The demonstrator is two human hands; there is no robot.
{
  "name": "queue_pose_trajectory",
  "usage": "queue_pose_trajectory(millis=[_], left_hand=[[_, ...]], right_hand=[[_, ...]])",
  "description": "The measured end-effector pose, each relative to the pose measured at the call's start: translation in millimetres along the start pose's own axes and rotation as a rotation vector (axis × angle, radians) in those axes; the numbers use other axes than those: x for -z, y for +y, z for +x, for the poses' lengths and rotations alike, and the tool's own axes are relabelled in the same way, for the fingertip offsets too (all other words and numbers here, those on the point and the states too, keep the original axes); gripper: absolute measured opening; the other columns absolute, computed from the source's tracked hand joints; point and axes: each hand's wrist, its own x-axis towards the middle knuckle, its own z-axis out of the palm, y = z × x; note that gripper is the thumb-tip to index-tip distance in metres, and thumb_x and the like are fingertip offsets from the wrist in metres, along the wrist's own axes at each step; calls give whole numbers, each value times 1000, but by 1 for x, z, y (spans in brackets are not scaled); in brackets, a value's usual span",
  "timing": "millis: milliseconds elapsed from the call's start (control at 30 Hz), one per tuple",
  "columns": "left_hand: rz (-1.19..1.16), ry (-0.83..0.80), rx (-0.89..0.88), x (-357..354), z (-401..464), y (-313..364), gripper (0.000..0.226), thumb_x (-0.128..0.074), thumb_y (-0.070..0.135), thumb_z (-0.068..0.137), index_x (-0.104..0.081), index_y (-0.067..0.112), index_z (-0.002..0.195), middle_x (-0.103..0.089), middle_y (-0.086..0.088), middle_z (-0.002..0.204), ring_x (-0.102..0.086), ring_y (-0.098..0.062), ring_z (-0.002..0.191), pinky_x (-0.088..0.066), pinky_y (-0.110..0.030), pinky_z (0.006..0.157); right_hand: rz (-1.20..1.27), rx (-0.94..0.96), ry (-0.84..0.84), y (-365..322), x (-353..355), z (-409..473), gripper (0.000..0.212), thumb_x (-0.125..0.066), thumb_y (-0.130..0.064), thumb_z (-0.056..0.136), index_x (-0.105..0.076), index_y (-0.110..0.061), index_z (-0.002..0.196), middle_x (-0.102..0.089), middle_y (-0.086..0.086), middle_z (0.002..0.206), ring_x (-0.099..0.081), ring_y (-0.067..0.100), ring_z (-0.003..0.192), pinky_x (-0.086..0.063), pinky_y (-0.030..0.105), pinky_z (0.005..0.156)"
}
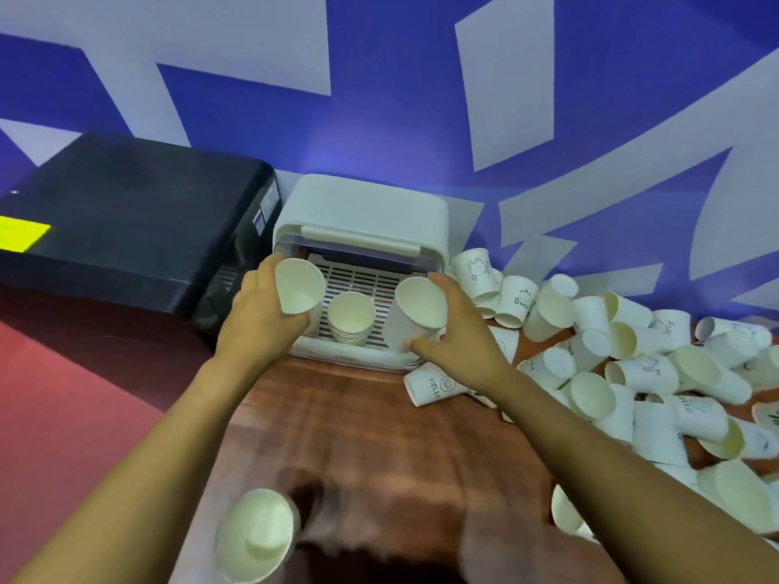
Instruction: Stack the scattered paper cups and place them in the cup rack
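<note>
With each hand, left (pixel 257 318) and right (pixel 453 330), wrapped round a cup at the rack (pixel 362 217) mouth, we risk toppling the stack (pixel 350 318) inside.

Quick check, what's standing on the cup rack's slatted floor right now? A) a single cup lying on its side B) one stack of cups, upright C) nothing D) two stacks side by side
B: one upright stack of cups stands on the cup rack floor, between the left hand and right hand, each holding its own cup.
</note>
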Motion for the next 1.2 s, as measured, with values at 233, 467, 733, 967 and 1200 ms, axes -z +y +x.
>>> queue_pose_trajectory(millis=[233,467,733,967,1200], left_hand=[[14,52,68,-7,2,5,76,-74,29,74,-31,24,135,-42,-9,132,-48,-32,114,-47,-51,89],[20,-15,94,-10,15,0,73,-72,38,67,-36,23,129,-47,-9,125,-53,-32,106,-50,-52,85],[127,-137,161,-21,33,-13,79,-71,47,69,-34,21,134,-50,-12,127,-55,-37,107,-49,-49,86],[256,-249,222,-31,36,-22,95,-71,40,76,-13,27,150,-34,-13,142,-43,-39,123,-41,-48,95],[265,-262,236,-31,35,-22,97,-68,40,79,-7,26,152,-28,-13,147,-39,-38,127,-39,-47,98]], right_hand=[[-20,98,-69,-12,-26,29,82,-73,-18,74,-26,-29,140,-39,3,137,-49,19,113,-45,33,91],[-182,54,-38,-13,-57,47,82,-67,-27,79,-19,-31,145,-34,2,145,-51,26,115,-49,39,84],[-247,-39,-143,2,-67,56,81,-70,-32,78,-24,-29,144,-38,3,139,-47,25,121,-46,38,91],[-274,-57,-255,13,-70,56,78,-66,-32,82,-22,-23,146,-35,5,145,-40,25,129,-40,41,101],[-260,-81,-360,17,-66,53,85,-64,-30,83,-13,-24,150,-29,7,150,-35,26,135,-35,38,107]])
